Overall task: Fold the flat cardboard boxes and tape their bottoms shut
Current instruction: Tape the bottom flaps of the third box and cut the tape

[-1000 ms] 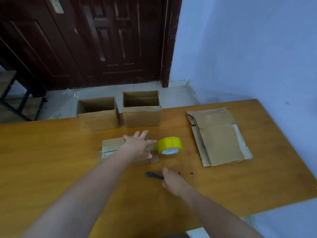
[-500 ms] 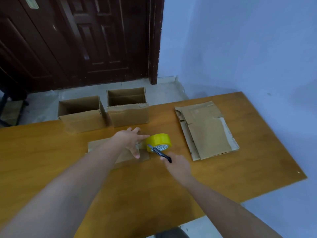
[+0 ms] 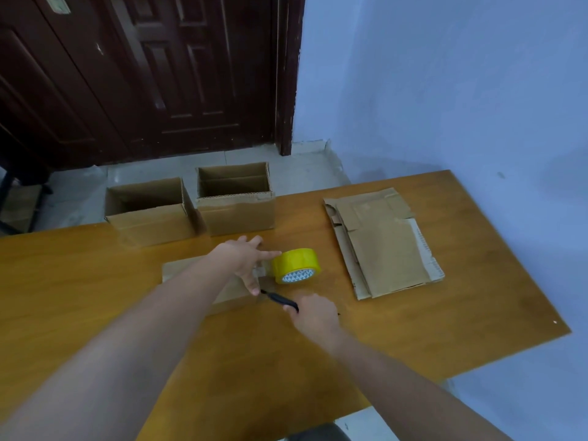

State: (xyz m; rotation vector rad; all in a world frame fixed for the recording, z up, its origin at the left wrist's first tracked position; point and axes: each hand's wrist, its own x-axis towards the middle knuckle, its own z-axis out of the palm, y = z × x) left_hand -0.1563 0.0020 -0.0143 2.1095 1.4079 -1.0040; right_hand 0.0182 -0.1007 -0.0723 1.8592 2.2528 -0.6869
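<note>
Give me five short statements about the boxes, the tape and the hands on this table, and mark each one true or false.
1. The left hand presses flat on the box being taped. True.
2. The yellow tape roll sits inside one of the open boxes. False: it stands on the table, just right of the left hand.
3. The right hand grips a black cutter whose tip points toward the tape. True.
4. Two assembled boxes stand open at the table's far edge. True.
5. The stack of flat cardboard lies left of the assembled boxes. False: it lies to their right.
</note>
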